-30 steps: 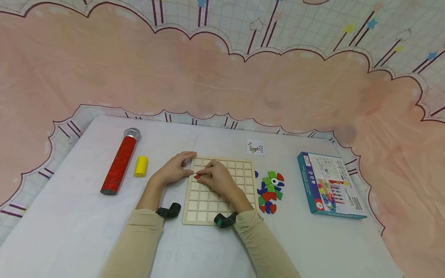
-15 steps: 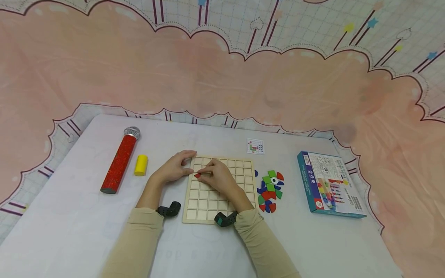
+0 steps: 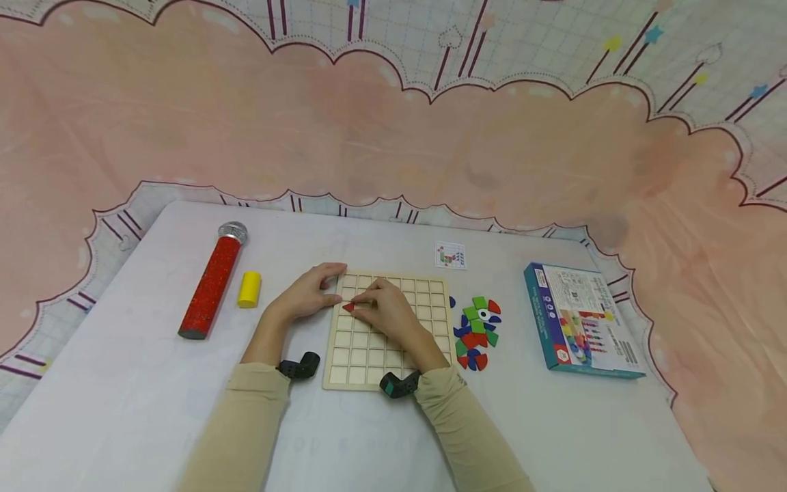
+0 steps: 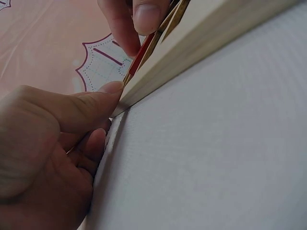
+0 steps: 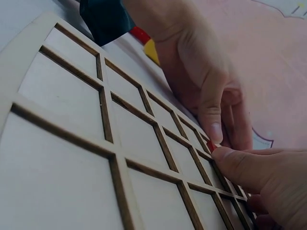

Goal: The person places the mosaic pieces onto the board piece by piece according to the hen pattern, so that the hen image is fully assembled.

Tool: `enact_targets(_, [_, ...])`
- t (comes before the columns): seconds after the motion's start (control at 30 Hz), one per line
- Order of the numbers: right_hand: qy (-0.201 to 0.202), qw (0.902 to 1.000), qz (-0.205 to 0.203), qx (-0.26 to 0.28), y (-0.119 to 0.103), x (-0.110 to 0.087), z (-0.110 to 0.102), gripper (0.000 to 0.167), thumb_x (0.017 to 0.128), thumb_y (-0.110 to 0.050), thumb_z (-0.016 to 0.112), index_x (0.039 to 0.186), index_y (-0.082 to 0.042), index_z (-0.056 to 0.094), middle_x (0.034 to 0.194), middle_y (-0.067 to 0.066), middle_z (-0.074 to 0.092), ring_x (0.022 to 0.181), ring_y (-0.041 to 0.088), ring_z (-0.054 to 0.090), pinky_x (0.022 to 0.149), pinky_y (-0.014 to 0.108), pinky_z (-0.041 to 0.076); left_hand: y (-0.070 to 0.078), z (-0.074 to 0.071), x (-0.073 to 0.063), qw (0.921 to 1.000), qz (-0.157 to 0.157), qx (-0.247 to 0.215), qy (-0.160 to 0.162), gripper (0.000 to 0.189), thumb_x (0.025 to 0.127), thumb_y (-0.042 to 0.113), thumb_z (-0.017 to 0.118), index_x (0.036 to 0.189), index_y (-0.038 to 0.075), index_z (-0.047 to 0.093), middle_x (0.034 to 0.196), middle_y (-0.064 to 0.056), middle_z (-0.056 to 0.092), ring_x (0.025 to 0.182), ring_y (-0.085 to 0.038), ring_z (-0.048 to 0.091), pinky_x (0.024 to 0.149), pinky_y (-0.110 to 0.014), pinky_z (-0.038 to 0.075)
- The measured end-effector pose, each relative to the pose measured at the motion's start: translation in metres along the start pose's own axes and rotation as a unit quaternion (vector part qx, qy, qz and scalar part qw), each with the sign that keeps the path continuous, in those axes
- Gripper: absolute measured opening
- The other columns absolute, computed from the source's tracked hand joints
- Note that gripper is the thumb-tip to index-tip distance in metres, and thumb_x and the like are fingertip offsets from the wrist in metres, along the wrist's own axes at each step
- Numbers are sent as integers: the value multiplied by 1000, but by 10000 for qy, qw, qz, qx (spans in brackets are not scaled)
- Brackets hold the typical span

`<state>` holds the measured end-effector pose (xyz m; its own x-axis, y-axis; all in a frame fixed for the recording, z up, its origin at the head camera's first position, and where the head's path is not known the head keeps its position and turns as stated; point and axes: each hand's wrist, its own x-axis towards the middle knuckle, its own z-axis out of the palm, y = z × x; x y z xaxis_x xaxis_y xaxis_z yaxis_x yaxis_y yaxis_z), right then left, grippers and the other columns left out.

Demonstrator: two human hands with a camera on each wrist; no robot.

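Note:
A square wooden grid board [image 3: 358,376] lies on the white table. At its upper left, my right hand [image 3: 390,314] pinches a small red piece [image 3: 349,307] between thumb and fingers. In the left wrist view that red piece [image 4: 139,57] shows as a thin red strip low among the board's ridges. My left hand [image 3: 305,295] is at the board's left edge, thumb tip touching the rim and index finger reaching the far left corner. In the right wrist view, my left thumb [image 5: 213,112] points down close to the red piece.
Right of the board lies a cluster of green, red and blue pieces [image 3: 478,326] with one eye-marked piece. A small pattern card [image 3: 450,255] lies behind it. A teal box [image 3: 584,321] is farther right. A red microphone [image 3: 215,280] and a yellow cylinder [image 3: 249,290] lie at left.
Both hands keep their places at the board, and the red piece stays at about the same spot. The whole head view has shifted slightly upward.

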<state>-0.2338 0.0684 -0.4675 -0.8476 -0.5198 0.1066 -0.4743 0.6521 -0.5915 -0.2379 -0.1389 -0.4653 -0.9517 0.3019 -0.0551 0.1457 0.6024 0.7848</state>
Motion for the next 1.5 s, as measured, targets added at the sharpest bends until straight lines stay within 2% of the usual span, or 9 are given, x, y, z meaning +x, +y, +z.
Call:
enact_targets(0.17, [82, 9998, -55, 178, 2, -2, -6, 28, 85, -29, 72, 110, -16, 73, 101, -2, 59, 80, 8, 52, 67, 19, 46, 0, -1, 1, 10000, -34, -1, -8, 65, 87, 9, 67, 145, 7, 38, 152, -12, 33, 118, -36, 49, 102, -50, 41])
enact_targets(0.33, [244, 9991, 91, 340, 12, -6, -30, 30, 86, -29, 70, 113, -15, 71, 104, 2, 62, 90, 15, 59, 76, 27, 52, -2, -3, 3, 9999, -103, 29, -13, 65, 87, 10, 67, 146, 8, 38, 153, -12, 32, 120, -36, 48, 104, -49, 40])
enact_targets(0.57, [676, 9941, 615, 587, 59, -26, -74, 32, 89, -25, 67, 119, -13, 68, 113, 8, 64, 100, 24, 60, 83, 38, 54, -3, 2, 3, 9999, -131, -77, -19, 66, 87, 9, 67, 146, 7, 37, 153, -13, 32, 124, -38, 46, 106, -50, 38])
enact_targets(0.77, [978, 9829, 1314, 838, 101, -51, -110, 35, 90, -25, 66, 123, -14, 65, 117, 11, 62, 100, 26, 59, 86, 42, 53, -3, 3, 4, 10000, -89, -7, -3, 66, 87, 8, 67, 145, 5, 37, 152, -14, 32, 124, -38, 47, 106, -50, 39])
enact_targets(1.0, [621, 9654, 2448, 647, 128, -80, -139, 38, 93, -27, 61, 130, -18, 59, 128, 12, 56, 112, 31, 52, 91, 46, 50, -3, 3, 3, 10000, -62, 36, 30, 66, 86, 9, 68, 145, 6, 39, 152, -13, 34, 121, -36, 48, 105, -50, 39])
enact_targets(1.1, [424, 9583, 2769, 560, 135, -87, -145, 38, 94, -25, 60, 130, -17, 58, 128, 14, 56, 114, 32, 50, 96, 47, 47, -3, 3, 3, 10000, -19, 46, 38, 66, 86, 8, 68, 145, 5, 39, 151, -14, 34, 120, -36, 48, 104, -51, 39])
enact_targets(1.3, [191, 9599, 2767, 416, 140, -87, -145, 37, 93, -22, 61, 129, -12, 60, 120, 16, 61, 106, 30, 53, 94, 44, 47, -4, 1, 1, 9999, 36, -15, 114, 65, 86, 6, 67, 144, 4, 39, 151, -14, 35, 121, -36, 48, 105, -50, 38])
enact_targets(1.5, [58, 9539, 2988, 284, 142, -89, -141, 35, 92, -16, 62, 126, -9, 61, 119, 18, 62, 107, 31, 53, 96, 46, 45, -2, 3, 0, 9999, 86, -50, 57, 65, 85, 6, 68, 144, 3, 39, 150, -15, 35, 123, -37, 48, 105, -50, 39])
